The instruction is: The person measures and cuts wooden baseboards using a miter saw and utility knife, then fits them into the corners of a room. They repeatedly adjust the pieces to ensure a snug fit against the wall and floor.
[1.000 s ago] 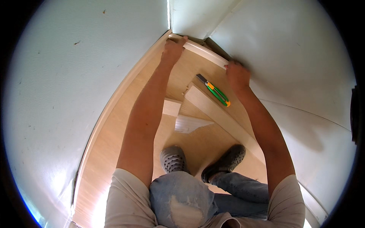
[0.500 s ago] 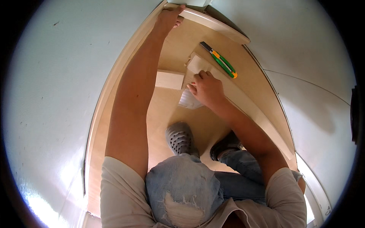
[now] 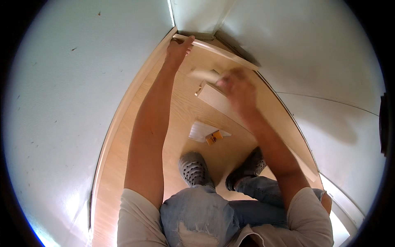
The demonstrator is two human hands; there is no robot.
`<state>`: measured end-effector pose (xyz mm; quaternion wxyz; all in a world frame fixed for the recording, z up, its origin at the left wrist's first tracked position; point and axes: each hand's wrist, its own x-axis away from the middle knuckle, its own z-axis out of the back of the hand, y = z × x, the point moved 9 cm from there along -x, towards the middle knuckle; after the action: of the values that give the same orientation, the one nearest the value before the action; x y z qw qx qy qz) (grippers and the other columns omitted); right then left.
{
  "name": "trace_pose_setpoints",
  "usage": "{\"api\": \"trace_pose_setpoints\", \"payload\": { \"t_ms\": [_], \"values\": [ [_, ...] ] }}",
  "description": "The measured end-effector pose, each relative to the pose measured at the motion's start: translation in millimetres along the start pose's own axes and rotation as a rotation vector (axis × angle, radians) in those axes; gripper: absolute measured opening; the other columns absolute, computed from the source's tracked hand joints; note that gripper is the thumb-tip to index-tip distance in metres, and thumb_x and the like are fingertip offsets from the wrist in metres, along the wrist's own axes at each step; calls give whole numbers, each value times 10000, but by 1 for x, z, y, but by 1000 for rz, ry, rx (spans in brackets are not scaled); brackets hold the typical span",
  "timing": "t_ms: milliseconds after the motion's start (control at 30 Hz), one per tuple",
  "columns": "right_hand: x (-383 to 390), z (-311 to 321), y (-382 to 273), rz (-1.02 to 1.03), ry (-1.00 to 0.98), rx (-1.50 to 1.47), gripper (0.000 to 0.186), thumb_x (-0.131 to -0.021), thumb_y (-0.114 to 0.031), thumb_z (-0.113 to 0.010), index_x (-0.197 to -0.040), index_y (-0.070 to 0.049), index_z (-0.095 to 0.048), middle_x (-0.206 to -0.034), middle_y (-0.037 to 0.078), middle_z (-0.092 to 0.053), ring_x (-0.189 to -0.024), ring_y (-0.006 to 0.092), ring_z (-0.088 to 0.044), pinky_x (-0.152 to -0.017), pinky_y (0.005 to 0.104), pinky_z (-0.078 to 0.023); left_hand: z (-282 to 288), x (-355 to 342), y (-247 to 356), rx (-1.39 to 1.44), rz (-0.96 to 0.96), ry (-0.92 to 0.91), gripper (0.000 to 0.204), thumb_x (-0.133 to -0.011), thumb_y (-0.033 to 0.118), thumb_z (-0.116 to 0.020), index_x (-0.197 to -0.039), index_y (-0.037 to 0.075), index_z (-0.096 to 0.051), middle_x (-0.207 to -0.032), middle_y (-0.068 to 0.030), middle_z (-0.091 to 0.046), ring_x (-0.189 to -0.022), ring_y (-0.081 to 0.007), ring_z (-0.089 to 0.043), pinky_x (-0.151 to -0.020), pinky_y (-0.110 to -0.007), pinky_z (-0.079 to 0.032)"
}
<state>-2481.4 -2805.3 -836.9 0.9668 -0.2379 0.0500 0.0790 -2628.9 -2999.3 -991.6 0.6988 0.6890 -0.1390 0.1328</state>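
At the far left corner, my left hand (image 3: 179,51) grips the end of a pale wooden strip (image 3: 224,52) that runs across the far end of the wooden floor panel. Its thumb lies over the strip's top and its fingers curl below. My right hand (image 3: 240,92) is smeared by motion above a long wooden board (image 3: 218,101). From its fingertips a short pale wood piece (image 3: 202,75) juts to the left, also blurred. A small dark bit by the fingers may be the utility knife's tip; the rest of the knife is hidden.
A clear plastic wrapper (image 3: 198,131) and a small orange packet (image 3: 214,137) lie on the wooden floor panel (image 3: 164,152) ahead of my grey clogs (image 3: 193,168). Pale walls (image 3: 74,90) close in on both sides, with a wooden edge strip (image 3: 119,117) along the left one.
My right hand has moved away and right, and the short wood piece has shifted with it off the floor. The orange packet has come into sight; the knife is now covered. The view has tilted up.
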Motion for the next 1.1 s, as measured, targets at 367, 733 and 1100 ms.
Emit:
{"api": "trace_pose_setpoints", "payload": {
  "t_ms": [367,733,1100],
  "values": [
    [-140,-61,25,133,87,165,159,-822,-180,-708,-933,-96,-631,-961,85,-622,-820,289,-655,-687,407,-545,9,44,-13,184,-139,254,456,-867,127,-665,-1199,-82,-432,-1010,-144,-653,-884,-180,-630,-754,-299,-510],
    [-134,-71,48,-311,156,-9,336,-837,-322,-721,-930,-21,-606,-925,159,-685,-846,339,-672,-710,433,-538,28,124,9,-344,100,569,335,-902,211,-654,-1092,-41,-543,-939,-135,-657,-861,-225,-648,-751,-354,-512],
    [-130,-95,47,-351,102,-128,403,-844,-425,-697,-904,-28,-663,-871,160,-699,-812,342,-675,-711,425,-530,4,33,42,-423,10,467,502,-925,370,-616,-1149,-74,-552,-1099,-278,-634,-1008,-415,-630,-832,-484,-510]
  ]
}}
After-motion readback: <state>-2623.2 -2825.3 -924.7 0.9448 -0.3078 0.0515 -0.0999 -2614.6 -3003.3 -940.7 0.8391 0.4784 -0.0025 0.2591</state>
